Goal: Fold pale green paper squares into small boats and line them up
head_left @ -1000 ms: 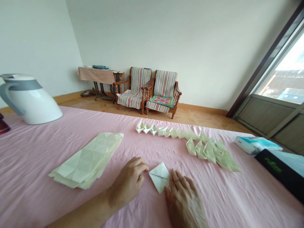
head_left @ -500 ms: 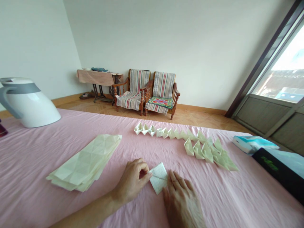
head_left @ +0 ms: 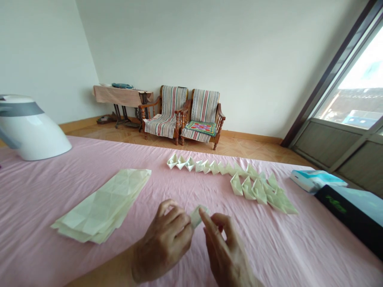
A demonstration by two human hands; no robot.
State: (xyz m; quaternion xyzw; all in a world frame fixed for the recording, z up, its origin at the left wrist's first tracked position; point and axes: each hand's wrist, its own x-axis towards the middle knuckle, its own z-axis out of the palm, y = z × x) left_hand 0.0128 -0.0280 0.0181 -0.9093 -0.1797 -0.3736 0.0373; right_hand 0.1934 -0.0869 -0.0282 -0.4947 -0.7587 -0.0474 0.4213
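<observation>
Both my hands hold one small folded piece of pale paper [head_left: 196, 215] just above the pink tablecloth [head_left: 44, 191]. My left hand [head_left: 163, 241] pinches its left side with curled fingers. My right hand [head_left: 223, 247] pinches its right side between thumb and forefinger. Most of the paper is hidden behind my fingers. A stack of creased pale sheets [head_left: 103, 205] lies to the left of my hands. A row of folded paper boats [head_left: 230, 177] runs across the cloth beyond my hands.
A white and grey jug [head_left: 28, 129] stands at the far left. A teal box [head_left: 315, 180] and a black box [head_left: 351, 211] lie at the right edge. Two striped wooden chairs [head_left: 185, 117] and a side table [head_left: 121, 95] stand by the far wall.
The paper lay flat on the cloth under my fingers; now both hands have lifted it and pinch it between them, folded smaller. The view has shifted slightly.
</observation>
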